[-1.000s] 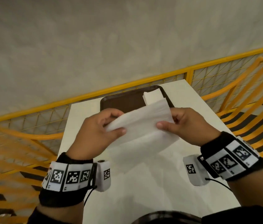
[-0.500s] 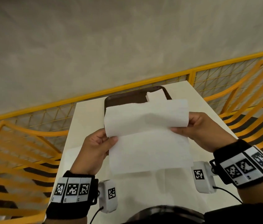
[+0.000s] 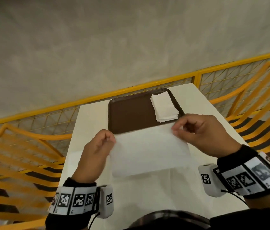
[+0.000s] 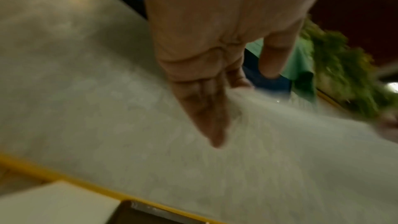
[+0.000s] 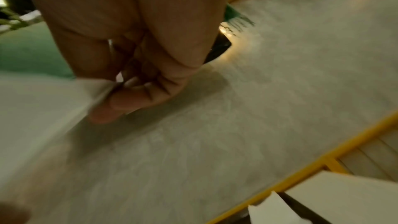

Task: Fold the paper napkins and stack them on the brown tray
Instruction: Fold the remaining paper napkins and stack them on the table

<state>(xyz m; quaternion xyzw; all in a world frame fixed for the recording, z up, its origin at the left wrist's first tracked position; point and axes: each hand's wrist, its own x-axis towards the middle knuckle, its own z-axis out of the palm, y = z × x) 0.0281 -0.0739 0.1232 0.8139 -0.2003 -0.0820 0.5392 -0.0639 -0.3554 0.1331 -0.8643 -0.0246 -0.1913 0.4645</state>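
Observation:
A white paper napkin [image 3: 149, 150], folded over once, hangs between my hands above the white table [image 3: 91, 117]. My left hand [image 3: 110, 138] pinches its far left corner, and my right hand [image 3: 176, 129] pinches its far right corner. The wrist views show the same pinches: left hand [image 4: 217, 125] on the napkin [image 4: 280, 142], right hand [image 5: 112, 94] on the napkin [image 5: 38, 101]. Beyond the napkin lies the brown tray [image 3: 129, 115] with a stack of folded napkins [image 3: 164, 107] in its right part.
More unfolded white napkins [image 3: 155, 193] lie flat on the table under the held one. Yellow railings [image 3: 84, 100] run behind the table, and yellow slatted chairs [image 3: 23, 153] stand at both sides. A grey wall rises behind.
The napkin's upper flap, raised half a second ago, has come down flat. Both hands have lowered toward the table, and the tray with its stack has come into view.

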